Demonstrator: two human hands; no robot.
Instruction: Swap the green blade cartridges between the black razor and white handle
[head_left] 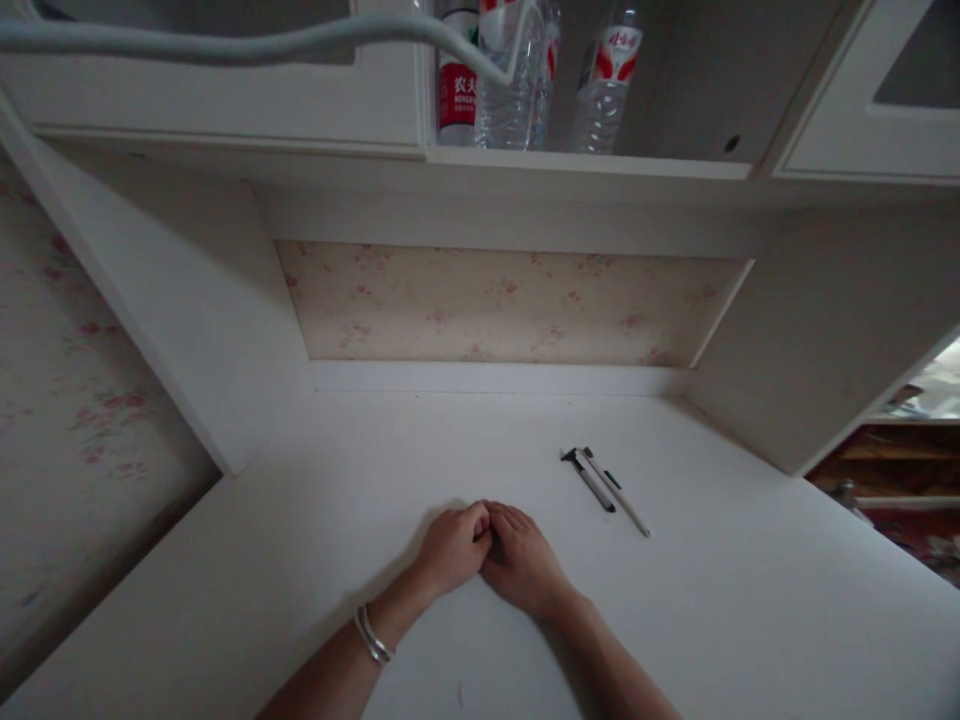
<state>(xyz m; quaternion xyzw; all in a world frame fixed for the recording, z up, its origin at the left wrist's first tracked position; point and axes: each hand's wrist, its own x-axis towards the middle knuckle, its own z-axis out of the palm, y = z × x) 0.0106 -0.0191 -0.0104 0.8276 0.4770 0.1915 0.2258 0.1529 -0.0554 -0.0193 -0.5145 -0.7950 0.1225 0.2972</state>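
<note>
My left hand (pixel 453 546) rests on the white desk (pixel 360 450), its fingers curled into a loose fist. Against it lies my right hand (pixel 523 560), fingers together and bent over the left fingertips. Nothing shows in either hand, though the insides of the palms are hidden. To the right of the hands, a slim grey and black tool (pixel 594 482), perhaps a craft knife, lies flat. Beside it is a pale pen-like stick (pixel 621 496) with a dark clip. Neither hand touches these two. A silver bangle (pixel 373 634) circles my left wrist.
Above the desk, an open cabinet shelf (pixel 585 168) holds several bottles, among them a clear bottle (pixel 606 90) with a red and white label. A pale curved bar (pixel 225 42) crosses the top left. White side panels (pixel 187 300) flank the desk's back.
</note>
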